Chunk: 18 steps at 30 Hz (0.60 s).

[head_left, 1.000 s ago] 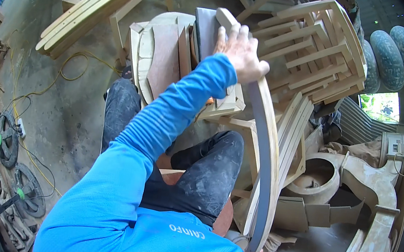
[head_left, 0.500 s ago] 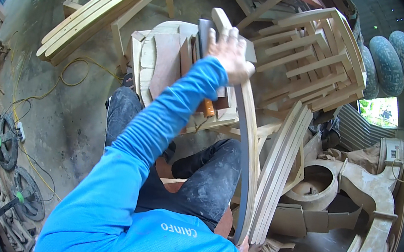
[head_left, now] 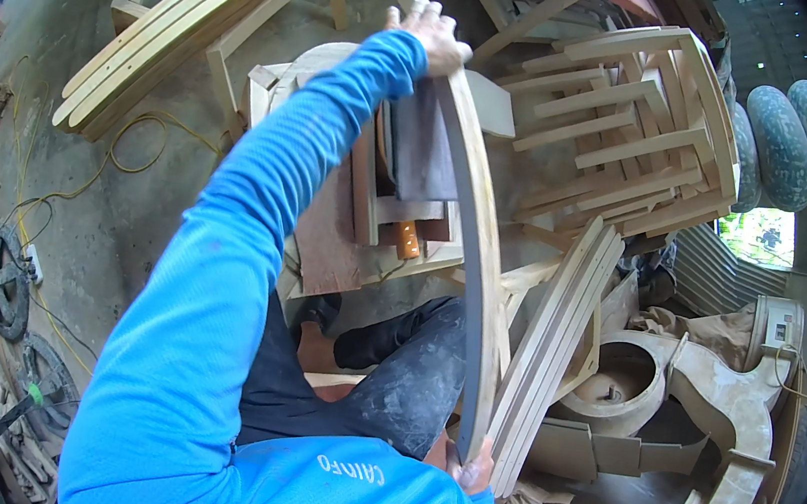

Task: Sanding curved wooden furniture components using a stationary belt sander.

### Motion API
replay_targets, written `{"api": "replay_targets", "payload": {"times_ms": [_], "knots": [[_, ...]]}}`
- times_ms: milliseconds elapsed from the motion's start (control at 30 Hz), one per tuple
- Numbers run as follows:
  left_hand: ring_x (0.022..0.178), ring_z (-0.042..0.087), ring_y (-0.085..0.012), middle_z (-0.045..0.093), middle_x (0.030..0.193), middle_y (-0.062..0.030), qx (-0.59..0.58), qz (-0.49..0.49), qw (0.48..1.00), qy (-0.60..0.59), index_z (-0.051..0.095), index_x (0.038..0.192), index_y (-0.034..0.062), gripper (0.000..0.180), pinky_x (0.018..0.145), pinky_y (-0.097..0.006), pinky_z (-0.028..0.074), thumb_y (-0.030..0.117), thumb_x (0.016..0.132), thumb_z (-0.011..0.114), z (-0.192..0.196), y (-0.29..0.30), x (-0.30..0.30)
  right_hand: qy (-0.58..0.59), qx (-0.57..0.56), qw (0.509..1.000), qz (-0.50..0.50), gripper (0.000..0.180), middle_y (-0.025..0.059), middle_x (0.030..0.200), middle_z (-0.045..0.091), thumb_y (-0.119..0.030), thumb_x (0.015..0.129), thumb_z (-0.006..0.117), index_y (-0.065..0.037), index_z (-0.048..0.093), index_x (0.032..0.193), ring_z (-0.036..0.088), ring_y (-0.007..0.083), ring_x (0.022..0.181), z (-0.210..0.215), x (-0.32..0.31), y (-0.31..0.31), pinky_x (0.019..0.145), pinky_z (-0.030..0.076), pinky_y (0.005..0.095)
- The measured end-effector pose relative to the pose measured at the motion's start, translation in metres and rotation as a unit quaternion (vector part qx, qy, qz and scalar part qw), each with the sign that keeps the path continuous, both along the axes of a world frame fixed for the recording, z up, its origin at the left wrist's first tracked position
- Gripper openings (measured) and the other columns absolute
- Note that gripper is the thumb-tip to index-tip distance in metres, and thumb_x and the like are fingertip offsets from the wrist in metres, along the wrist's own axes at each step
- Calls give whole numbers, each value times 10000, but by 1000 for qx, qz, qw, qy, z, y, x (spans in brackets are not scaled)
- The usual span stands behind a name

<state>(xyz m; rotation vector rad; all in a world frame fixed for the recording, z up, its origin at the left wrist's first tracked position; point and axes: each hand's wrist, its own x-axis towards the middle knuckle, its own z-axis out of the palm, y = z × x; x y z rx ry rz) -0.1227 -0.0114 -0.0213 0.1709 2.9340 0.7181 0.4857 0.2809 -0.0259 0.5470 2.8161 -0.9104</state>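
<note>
My left hand (head_left: pixel 432 36) is stretched forward in a blue sleeve and grips the top end of a long curved wooden slat (head_left: pixel 477 251). The slat arcs down towards me, dark on its inner face. Its lower end rests in my right hand (head_left: pixel 471 473), which shows only partly beside my dark trousers. Under the slat stands a low wooden work stand (head_left: pixel 329 243) holding a dark board (head_left: pixel 421 148) and an orange-handled tool (head_left: pixel 408 241).
More curved slats (head_left: pixel 552 351) lean at my right. A slatted curved frame (head_left: pixel 630 129) lies at the upper right and a stack of long bent rails (head_left: pixel 178 33) at the upper left. A yellow cable (head_left: pixel 133 153) runs over the concrete floor. Carved wooden parts (head_left: pixel 708 400) fill the right side.
My left hand has pushed the slat's top end further forward and up. The slat has swung to the left and now stands over the work stand. My right hand has come into view at its lower end.
</note>
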Motion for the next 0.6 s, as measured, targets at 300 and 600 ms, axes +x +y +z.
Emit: {"api": "replay_targets", "payload": {"times_ms": [300, 600], "knots": [[1561, 265, -354, 317, 1671, -155, -44, 13, 999, -5, 479, 1535, 161, 662, 1224, -669, 175, 486, 959, 472, -27, -26, -77, 63, -13, 997, 38, 501, 241, 989, 722, -169, 869, 809, -50, 557, 1286, 731, 455, 920, -15, -67, -31, 762, 585, 470], [1604, 47, -393, 151, 1710, -242, -48, -37, 998, 16, 324, 1601, 10, 790, 1269, -603, -13, 436, 944, 434, 52, 45, 161, -44, -42, 996, -61, 405, 225, 863, 718, -223, 846, 850, -32, 592, 1093, 750, 402, 816, -43, 138, 52, 698, 582, 462]]}}
